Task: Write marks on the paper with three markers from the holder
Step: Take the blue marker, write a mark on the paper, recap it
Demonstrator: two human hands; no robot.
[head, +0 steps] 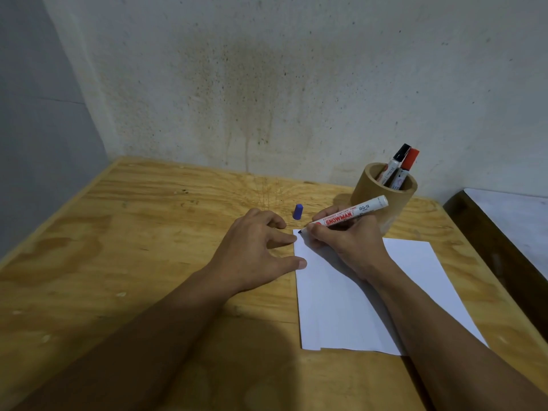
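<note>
While pressed tip-down at the far left corner of the paper (355,295): uncapped marker (350,215), white barrel with red lettering, slanted up and away toward the holder (382,197). Right hand (347,241) closed around the marker's lower barrel, heel and forearm lying across the paper. Left hand (255,250) just left of the paper, fingers spread and empty, fingertips touching the paper's left edge, thumb tip overlapping that edge nearer the camera. Blue cap (297,211) standing on the tabletop (148,232) just beyond the paper's far left corner, apart from both hands. Holder: a round wooden cup beyond the paper's far edge, close behind the right hand, near the stained wall (267,84). Inside the holder, two capped markers leaning to the right: black-capped marker (396,163) and red-capped marker (407,166), side by side and touching. Paper white, lying flat toward the right side of the tabletop, with no marks visible apart from the spot under the tip. Dark bench-like surface (504,232) right of the paper, beyond the tabletop edge.
</note>
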